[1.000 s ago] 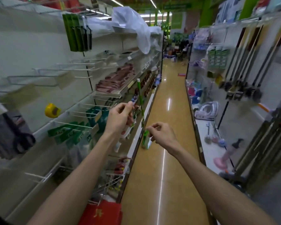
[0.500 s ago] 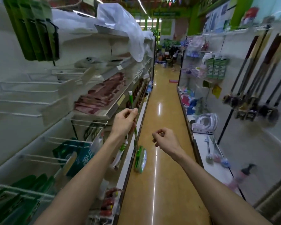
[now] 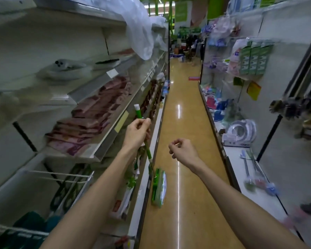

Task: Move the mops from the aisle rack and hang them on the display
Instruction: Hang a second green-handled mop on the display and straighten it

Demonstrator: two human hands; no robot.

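Now we stand in a shop aisle with both arms stretched ahead. Our left hand (image 3: 136,133) grips the green mop (image 3: 148,154) high on its thin handle, fingers (image 3: 145,123) curled round it, and the white-capped top end pokes up above the fist. The handle slants down and away from us to the flat green head, which hangs low beside the edge of the bottom shelf on the left; we cannot tell whether the head touches the floor (image 3: 180,123). Our right hand (image 3: 183,150) hovers well apart from the handle, over the middle of the aisle, its fingers clenched with nothing seen in them.

On the left, a metal shelf (image 3: 104,150) carries stacks of pinkish-brown flat packs (image 3: 95,121), and bare wire hooks (image 3: 61,175) jut out below it. A crumpled clear plastic sheet (image 3: 140,27) droops from the top shelf. On the right, the white display wall (image 3: 285,56) holds dark long-handled brushes (image 3: 293,106) that hang heads down, with a row of green carded packs (image 3: 255,58) beyond them and a coiled white hose pack (image 3: 241,130) on the ledge beneath.
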